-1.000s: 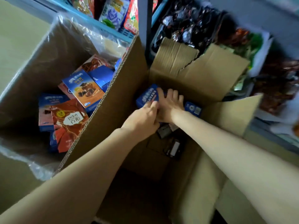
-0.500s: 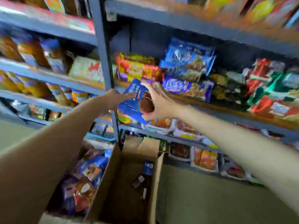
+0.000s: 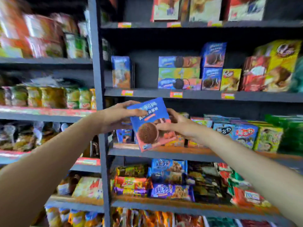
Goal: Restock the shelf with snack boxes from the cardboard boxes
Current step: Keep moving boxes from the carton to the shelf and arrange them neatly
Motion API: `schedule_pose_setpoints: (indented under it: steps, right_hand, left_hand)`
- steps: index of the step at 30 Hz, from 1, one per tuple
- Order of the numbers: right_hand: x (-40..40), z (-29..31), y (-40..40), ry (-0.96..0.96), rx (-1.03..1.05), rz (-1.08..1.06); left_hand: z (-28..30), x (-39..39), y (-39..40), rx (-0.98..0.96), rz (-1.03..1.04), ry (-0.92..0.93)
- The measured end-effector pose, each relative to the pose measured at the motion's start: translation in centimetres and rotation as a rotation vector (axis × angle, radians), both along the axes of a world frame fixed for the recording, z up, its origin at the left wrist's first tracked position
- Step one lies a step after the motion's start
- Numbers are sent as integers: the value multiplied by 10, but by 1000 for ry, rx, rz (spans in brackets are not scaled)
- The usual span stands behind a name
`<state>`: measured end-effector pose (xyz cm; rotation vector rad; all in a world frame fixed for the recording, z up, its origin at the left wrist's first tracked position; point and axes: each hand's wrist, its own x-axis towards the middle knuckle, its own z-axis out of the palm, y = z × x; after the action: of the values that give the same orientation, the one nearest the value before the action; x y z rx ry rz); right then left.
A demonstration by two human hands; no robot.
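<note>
Hands up at the shelving: left hand point(image 3: 114, 117) and right hand point(image 3: 178, 126) pinch the blue-and-pink cardboard snack box point(image 3: 151, 124) by its edges, fingers curled, tilted midair below the dark shelf board point(image 3: 147, 93). Best level it, then slide it beside matching blue boxes point(image 3: 212, 66).

Snack bags point(image 3: 168, 190) stacked on lower tier. Yellow-green packets point(image 3: 49, 97) lined up in left bay. Orange price tags point(image 3: 176, 94) fixed along tier edges. Dark upright post point(image 3: 98, 79) set between bays.
</note>
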<state>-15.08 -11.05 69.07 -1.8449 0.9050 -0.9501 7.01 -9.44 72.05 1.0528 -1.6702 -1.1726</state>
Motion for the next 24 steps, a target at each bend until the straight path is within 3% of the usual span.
schedule_pose_setpoints:
  steps: [4, 6, 8, 12, 15, 17, 21, 24]
  right_hand:
    - [-18, 47, -26, -303, -59, -93]
    - [-33, 73, -43, -379, -118, -146]
    - [-50, 93, -63, -430, -138, -106]
    - [-84, 117, -98, -505, -22, 20]
    - [-107, 128, -122, -459, -54, -97]
    - [-116, 133, -133, -411, -100, -173]
    - [-120, 133, -149, -472, -162, -86]
    - [-124, 132, -152, -546, -121, 32]
  left_hand:
    - [36, -28, -33, -98, 31, 295]
    - [51, -46, -50, -116, 7, 244]
    - [62, -68, -69, -130, -37, 199]
    - [84, -109, -104, -173, -157, 342]
    - [91, -129, -132, -251, -177, 407]
    - [93, -144, -147, -331, -76, 396]
    - [103, -166, -162, -486, 127, 386]
    - [104, -174, -162, -857, 311, 70]
